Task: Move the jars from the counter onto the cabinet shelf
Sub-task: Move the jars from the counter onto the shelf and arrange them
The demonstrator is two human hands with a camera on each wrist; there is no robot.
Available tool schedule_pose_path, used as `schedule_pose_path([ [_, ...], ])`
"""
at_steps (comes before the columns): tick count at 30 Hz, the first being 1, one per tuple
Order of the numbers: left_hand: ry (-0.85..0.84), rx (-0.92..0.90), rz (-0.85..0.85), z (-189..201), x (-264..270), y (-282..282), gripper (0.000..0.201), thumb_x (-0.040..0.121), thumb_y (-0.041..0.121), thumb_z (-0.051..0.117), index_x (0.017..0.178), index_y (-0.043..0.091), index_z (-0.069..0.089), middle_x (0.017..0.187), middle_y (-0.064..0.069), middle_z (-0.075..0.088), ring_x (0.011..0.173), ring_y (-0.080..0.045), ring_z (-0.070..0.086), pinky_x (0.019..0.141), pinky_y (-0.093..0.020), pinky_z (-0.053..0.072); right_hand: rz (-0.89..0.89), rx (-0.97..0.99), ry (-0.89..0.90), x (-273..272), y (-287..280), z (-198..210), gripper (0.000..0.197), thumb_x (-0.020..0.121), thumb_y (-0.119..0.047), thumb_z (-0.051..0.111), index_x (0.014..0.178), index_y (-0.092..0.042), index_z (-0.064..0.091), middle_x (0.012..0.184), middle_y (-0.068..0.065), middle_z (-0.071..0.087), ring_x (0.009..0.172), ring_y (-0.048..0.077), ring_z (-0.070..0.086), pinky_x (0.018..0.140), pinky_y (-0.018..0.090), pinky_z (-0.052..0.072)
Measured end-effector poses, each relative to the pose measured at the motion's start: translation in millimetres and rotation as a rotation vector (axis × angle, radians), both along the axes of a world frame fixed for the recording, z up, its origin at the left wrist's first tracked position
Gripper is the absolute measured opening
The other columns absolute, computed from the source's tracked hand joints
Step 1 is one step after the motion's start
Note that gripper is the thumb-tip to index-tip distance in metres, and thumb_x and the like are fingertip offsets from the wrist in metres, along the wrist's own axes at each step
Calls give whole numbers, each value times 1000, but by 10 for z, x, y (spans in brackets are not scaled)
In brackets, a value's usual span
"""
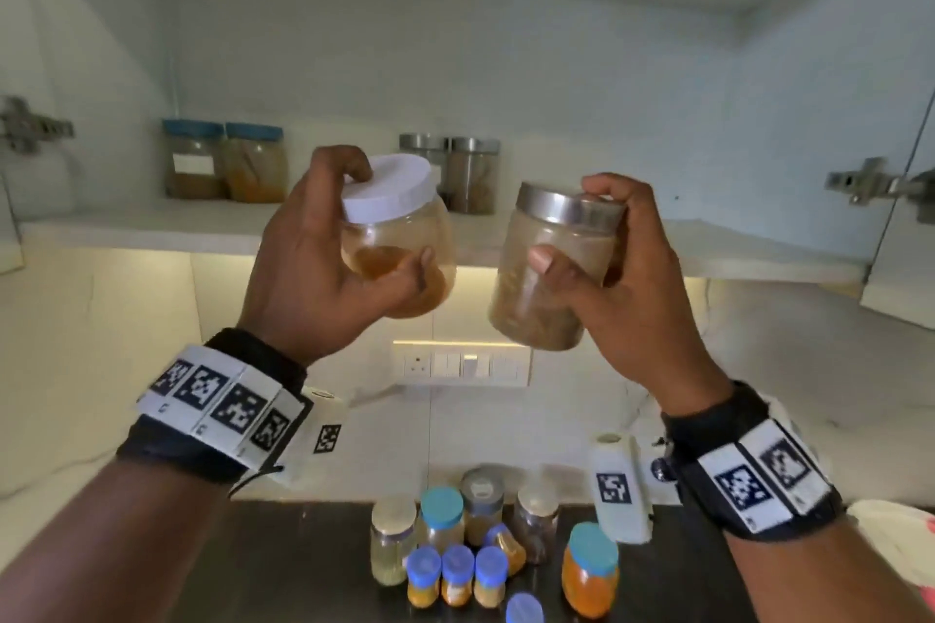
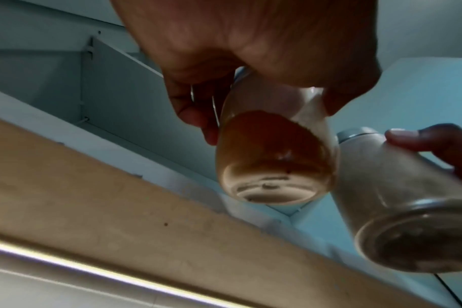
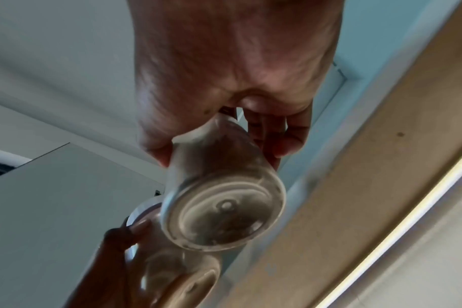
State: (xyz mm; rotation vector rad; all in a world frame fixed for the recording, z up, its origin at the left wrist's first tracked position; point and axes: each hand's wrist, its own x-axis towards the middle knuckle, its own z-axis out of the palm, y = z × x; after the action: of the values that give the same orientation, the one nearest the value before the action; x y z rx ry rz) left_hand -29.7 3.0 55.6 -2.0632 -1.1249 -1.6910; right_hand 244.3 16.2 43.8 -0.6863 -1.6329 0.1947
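You are gripping both jars — left hand [image 1: 324, 263] the white-lidded jar [image 1: 399, 238], right hand [image 1: 617, 278] the steel-lidded jar [image 1: 551, 268] — smooth, likely slippery bodies, so be holding below the lids.

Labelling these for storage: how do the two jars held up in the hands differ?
The white-lidded jar in the left hand is rounded, with orange-brown contents filling only its lower part. The steel-lidded jar in the right hand is straighter-sided, nearly full of brownish contents. Both are clear, closed and tilted.
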Motion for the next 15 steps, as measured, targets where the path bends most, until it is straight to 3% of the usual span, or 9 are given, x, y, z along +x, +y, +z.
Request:
schedule_pose_path([
  [5,-5,-14,-11,348,-66,283,68,76,53,78,130,27,46,120,2,61,100,-20,61,76,-40,57,-81,6,-20,-22,370,681,71,83,-47,88,139,-27,48,123,-16,62,105,10,70,81,28,63],
  [9,-6,-53,19,416,-119,498,69,77,61,78,132,34,47,118,3,61,100,-18,61,74,-33,55,-226,-58,-115,3,859,1231,65,84,-52,86,133,-27,51,122,-8,63,101,2,64,81,23,54],
  [12,-13,-82,36,407,-115,608,74,75,71,71,135,38,44,119,2,60,103,-18,60,78,-36,57,-359,-185,-232,-39,1327,1618,75,77,-62,86,132,-25,52,127,1,66,105,21,70,91,42,61],
  [15,-44,-108,26,394,-106,665,78,73,76,68,138,41,40,122,2,59,104,-18,60,83,-41,59,-436,-358,-350,-30,1797,1784,82,73,-62,89,131,-19,51,123,7,65,98,27,73,85,49,66],
])
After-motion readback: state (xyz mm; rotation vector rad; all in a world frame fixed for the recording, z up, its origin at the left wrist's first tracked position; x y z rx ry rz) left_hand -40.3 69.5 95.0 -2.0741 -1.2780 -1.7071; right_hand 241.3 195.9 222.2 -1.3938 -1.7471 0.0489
